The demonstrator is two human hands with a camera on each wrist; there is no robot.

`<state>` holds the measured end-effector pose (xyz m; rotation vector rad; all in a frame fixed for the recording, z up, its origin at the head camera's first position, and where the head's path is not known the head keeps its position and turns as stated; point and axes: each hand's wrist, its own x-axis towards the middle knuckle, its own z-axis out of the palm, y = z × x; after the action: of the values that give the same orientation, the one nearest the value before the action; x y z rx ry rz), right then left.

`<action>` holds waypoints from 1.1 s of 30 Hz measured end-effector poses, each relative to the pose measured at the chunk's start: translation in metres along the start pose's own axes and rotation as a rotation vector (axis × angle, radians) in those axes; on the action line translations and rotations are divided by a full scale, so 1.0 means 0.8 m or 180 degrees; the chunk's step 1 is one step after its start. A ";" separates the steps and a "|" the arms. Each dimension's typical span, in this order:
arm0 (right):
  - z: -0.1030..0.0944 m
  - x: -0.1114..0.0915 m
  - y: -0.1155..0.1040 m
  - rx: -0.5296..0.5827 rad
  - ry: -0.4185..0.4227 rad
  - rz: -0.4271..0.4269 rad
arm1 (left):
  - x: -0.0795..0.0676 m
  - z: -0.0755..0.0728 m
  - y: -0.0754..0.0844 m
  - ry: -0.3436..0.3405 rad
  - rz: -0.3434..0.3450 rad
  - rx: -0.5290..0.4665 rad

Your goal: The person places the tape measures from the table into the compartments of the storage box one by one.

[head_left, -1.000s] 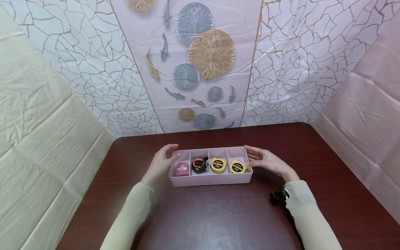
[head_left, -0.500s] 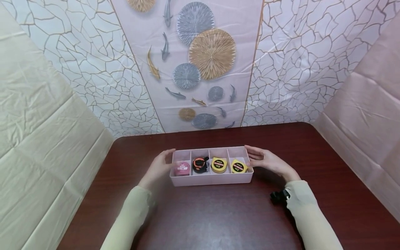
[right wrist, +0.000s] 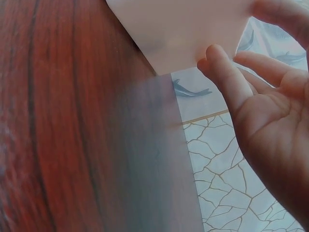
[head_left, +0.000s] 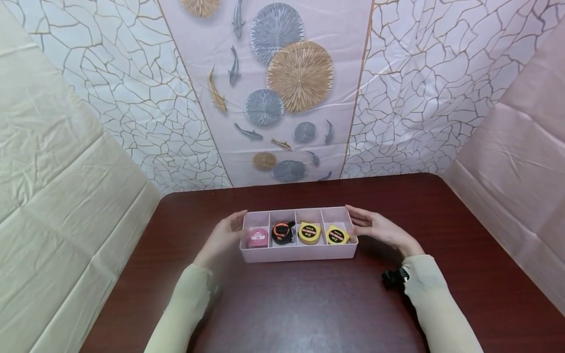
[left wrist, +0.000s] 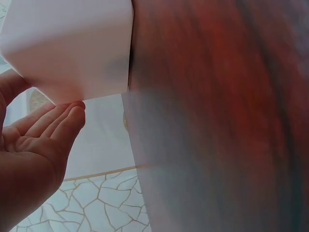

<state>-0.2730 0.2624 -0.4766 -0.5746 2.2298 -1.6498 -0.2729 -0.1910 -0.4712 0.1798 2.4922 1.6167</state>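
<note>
A white divided storage box (head_left: 300, 254) lies crosswise on the dark red table. From left to right its compartments hold a pink tape measure (head_left: 257, 238), a black-and-orange tape measure (head_left: 282, 232), a yellow tape measure (head_left: 309, 233) and another yellow tape measure (head_left: 337, 235). My left hand (head_left: 222, 239) grips the box's left end, thumb at the rim. In the left wrist view, the fingertips (left wrist: 76, 112) meet the far corner of the end wall. On the opposite end my right hand (head_left: 378, 229) grips likewise, its fingers (right wrist: 218, 60) against the wall in the right wrist view.
Behind the table (head_left: 318, 304) hangs a patterned cloth (head_left: 309, 147) with fish and round motifs. Plain pale cloth walls (head_left: 66, 196) stand at both sides. A black wrist camera (head_left: 394, 278) sits at my right sleeve.
My left hand has shifted from above the box's left rim down and outward onto its left end. The right hand keeps its place, and the box and tape measures stay practically where they were.
</note>
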 end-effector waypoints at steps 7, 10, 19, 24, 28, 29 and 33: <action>0.001 0.002 -0.002 -0.0121 0.0043 -0.0029 | 0.004 -0.005 0.003 -0.0009 0.0127 0.0060; 0.002 0.001 -0.001 -0.0136 0.0066 -0.0015 | 0.005 -0.006 0.003 -0.0067 0.0167 0.0082; 0.003 0.000 -0.002 -0.0187 -0.0017 -0.0050 | -0.001 -0.007 -0.002 -0.0096 0.0115 0.0013; 0.002 0.001 -0.004 -0.0263 -0.0002 -0.0054 | -0.002 -0.007 -0.002 -0.0071 0.0179 -0.0004; 0.002 0.001 -0.003 -0.0269 -0.0002 -0.0027 | -0.002 -0.006 -0.002 -0.0070 0.0178 0.0009; 0.002 0.001 -0.003 -0.0261 -0.0004 -0.0027 | -0.002 -0.005 -0.002 -0.0074 0.0173 0.0003; 0.002 0.001 -0.001 -0.0195 -0.0012 -0.0058 | 0.000 -0.003 -0.004 -0.0076 0.0089 -0.0022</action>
<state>-0.2729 0.2602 -0.4763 -0.6145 2.2857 -1.5924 -0.2734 -0.1947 -0.4729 0.2329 2.4767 1.6240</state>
